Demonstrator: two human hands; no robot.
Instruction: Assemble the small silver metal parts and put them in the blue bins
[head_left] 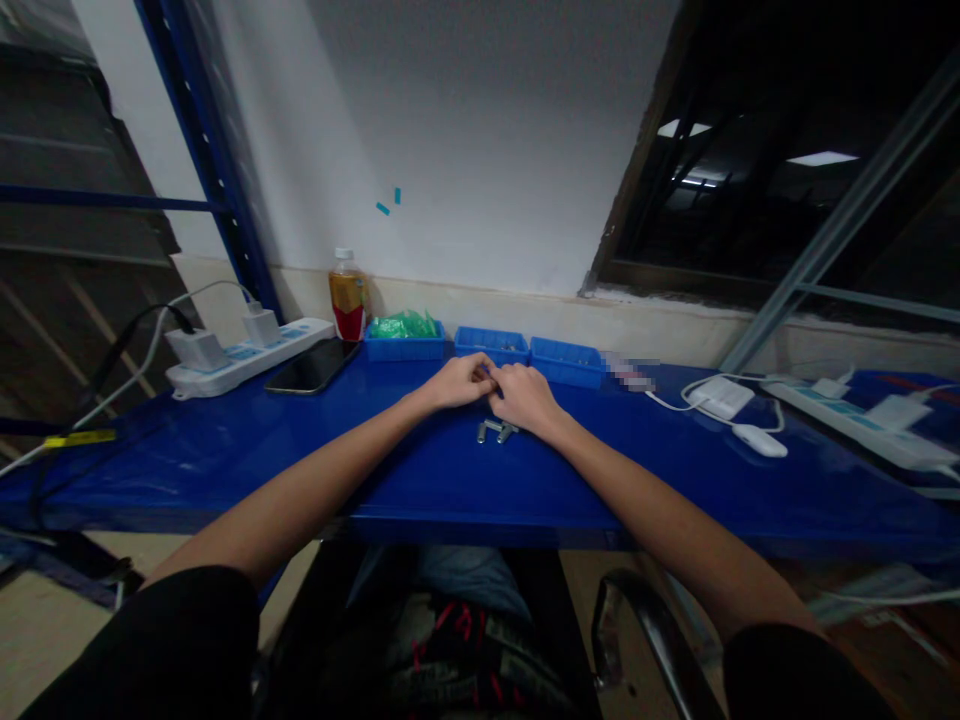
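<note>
My left hand and my right hand meet over the middle of the blue table, fingertips pressed together. Whatever is pinched between them is too small or hidden to make out. Just below my right hand, several small silvery metal cylinders lie on the tabletop. Behind the hands stand two blue bins, the middle bin and the right bin, with small parts inside that I cannot identify. A third blue bin to the left holds green plastic bags.
A drink bottle stands by the wall, near a black phone and a white power strip with chargers. On the right are a white adapter, a white mouse-shaped device, cables and another power strip. The table ends close to my lap.
</note>
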